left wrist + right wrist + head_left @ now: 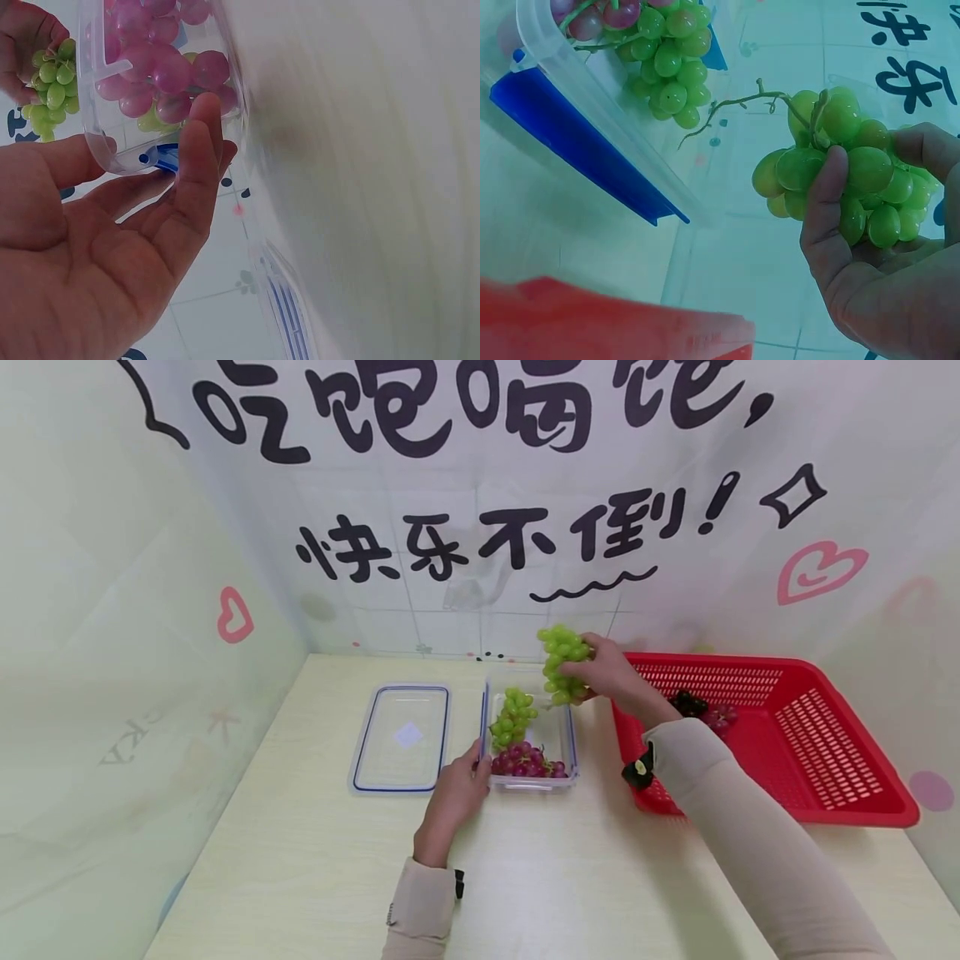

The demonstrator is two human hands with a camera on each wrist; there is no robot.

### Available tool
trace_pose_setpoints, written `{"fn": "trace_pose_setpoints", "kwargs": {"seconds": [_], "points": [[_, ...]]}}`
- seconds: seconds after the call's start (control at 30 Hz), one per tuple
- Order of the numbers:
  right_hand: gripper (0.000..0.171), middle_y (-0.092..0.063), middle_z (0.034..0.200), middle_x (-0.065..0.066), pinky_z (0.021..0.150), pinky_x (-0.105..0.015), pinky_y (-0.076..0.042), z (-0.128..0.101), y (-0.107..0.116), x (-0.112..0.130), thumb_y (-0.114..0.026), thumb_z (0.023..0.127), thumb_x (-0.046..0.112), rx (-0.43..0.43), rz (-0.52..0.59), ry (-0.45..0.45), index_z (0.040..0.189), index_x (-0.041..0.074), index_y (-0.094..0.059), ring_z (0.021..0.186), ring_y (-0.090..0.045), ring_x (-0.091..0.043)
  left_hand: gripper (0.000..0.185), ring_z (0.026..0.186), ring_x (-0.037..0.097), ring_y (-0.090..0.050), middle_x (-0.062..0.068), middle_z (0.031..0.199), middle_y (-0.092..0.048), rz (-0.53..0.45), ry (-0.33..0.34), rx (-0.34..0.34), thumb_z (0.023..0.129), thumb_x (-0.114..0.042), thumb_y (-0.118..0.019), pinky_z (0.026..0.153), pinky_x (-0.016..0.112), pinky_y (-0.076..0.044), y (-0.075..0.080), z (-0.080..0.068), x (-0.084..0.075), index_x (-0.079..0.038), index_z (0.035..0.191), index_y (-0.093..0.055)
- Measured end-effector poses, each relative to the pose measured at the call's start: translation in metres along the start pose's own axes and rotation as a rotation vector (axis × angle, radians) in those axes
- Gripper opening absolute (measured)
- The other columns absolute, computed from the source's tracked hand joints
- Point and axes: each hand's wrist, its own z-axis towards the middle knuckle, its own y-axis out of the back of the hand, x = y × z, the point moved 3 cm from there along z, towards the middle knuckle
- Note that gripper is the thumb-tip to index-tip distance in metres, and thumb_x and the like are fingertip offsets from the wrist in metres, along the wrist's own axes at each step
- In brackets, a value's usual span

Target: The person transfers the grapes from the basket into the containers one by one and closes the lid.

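Note:
My right hand [603,668] holds a bunch of green grapes [564,662] up over the far right part of a clear plastic food container [572,752]. In the right wrist view, the thumb and fingers grip these grapes [870,176], and a bare curly stem trails off them. My left hand [459,785] holds the container's near left corner, thumb and fingers on either side of it in the left wrist view. Inside the container, another green bunch [514,718] lies behind a bunch of red-purple grapes [527,762].
A clear lid with a blue seal [401,739] lies flat on the pale table [300,827], left of the container. On the right stands a red perforated basket [817,810] holding dark grapes [686,702] and reddish grapes [720,717]. A printed sheet [480,543] hangs behind.

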Motion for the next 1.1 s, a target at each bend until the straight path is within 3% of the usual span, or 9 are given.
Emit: {"fn": "trace_pose_setpoints", "kwargs": {"seconds": [0.2, 0.6, 1.1], "points": [[0.053, -0.052, 0.124, -0.019, 0.072, -0.034, -0.058, 0.004, -0.01, -0.005, -0.064, 0.096, 0.024, 0.037, -0.011, -0.05, 0.142, 0.01, -0.04, 0.095, -0.06, -0.03, 0.051, 0.066, 0.014, -0.061, 0.014, 0.099, -0.07, -0.002, -0.003, 0.0, 0.106, -0.026, -0.045, 0.06, 0.03, -0.047, 0.001, 0.0, -0.001, -0.004, 0.151, -0.039], [0.064, -0.052, 0.127, -0.019, 0.075, -0.034, -0.058, 0.008, -0.028, -0.022, -0.064, 0.094, 0.03, 0.082, -0.037, -0.125, 0.147, 0.005, -0.036, 0.1, -0.058, -0.03, 0.051, 0.069, 0.013, -0.062, 0.015, 0.109, -0.07, 0.002, 0.001, 0.008, 0.106, -0.027, -0.045, 0.063, 0.03, -0.049, 0.001, 0.0, 0.0, -0.004, 0.151, -0.038], [0.052, -0.053, 0.129, -0.02, 0.073, -0.033, -0.059, 0.01, -0.043, -0.03, -0.058, 0.097, 0.027, 0.124, -0.029, -0.178, 0.138, -0.001, -0.043, 0.105, -0.062, -0.029, 0.051, 0.065, 0.013, -0.06, 0.012, 0.098, -0.07, 0.003, -0.032, 0.003, 0.106, -0.024, -0.045, 0.06, 0.03, -0.047, 0.001, 0.0, 0.0, -0.002, 0.151, -0.038]]}}
